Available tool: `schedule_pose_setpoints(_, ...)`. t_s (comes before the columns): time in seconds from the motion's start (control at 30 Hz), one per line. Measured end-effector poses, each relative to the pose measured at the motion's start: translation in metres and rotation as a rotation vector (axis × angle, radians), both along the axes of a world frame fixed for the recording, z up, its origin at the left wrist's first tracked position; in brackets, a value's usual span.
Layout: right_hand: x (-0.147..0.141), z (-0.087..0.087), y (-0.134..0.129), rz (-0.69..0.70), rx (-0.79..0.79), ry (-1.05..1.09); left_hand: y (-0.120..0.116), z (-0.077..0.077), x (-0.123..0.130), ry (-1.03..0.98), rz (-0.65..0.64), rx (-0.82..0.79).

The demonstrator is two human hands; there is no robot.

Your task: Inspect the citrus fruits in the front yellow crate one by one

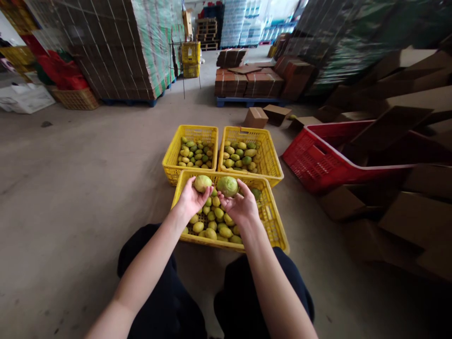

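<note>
Above one near yellow crate (274, 221) are two hands, the left hand (195, 198) and the right hand (243, 205), and two held fruits, a paler fruit (203, 183) and a greener fruit (228, 187). Just beyond that crate stand two more, a back-left crate (172, 175) and a back-right crate (270, 148); the fruit inside all three overlaps too much to count. Right of it: one red crate (307, 157). Far beyond it, leftward: one wicker basket (78, 99).

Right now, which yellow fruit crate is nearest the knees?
The front crate, just before the knees; the rear left crate and rear right crate stand beyond it.
</note>
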State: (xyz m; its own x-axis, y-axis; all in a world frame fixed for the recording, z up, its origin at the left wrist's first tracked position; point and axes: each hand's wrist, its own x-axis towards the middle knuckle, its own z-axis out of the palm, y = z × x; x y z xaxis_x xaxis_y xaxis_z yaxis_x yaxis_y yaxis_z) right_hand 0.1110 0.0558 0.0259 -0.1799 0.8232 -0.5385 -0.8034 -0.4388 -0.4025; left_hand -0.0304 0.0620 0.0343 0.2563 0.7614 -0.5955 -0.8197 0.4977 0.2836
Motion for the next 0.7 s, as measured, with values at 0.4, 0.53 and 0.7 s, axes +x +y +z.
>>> schedule_pose_setpoints(0.4,-0.0014,0.0056,-0.0015,-0.081,-0.053,0.035,0.0018,-0.0056,0.0032,0.045,-0.065,0.048)
schedule_pose_setpoints(0.53,-0.0011,0.0036,-0.0006,-0.078,-0.051,0.038,0.0020,-0.0052,0.0037,0.051,-0.073,0.060)
schedule_pose_setpoints(0.7,-0.0001,0.0025,-0.0004,-0.079,-0.061,0.046,0.0016,-0.0064,0.0032,0.062,-0.070,0.060)
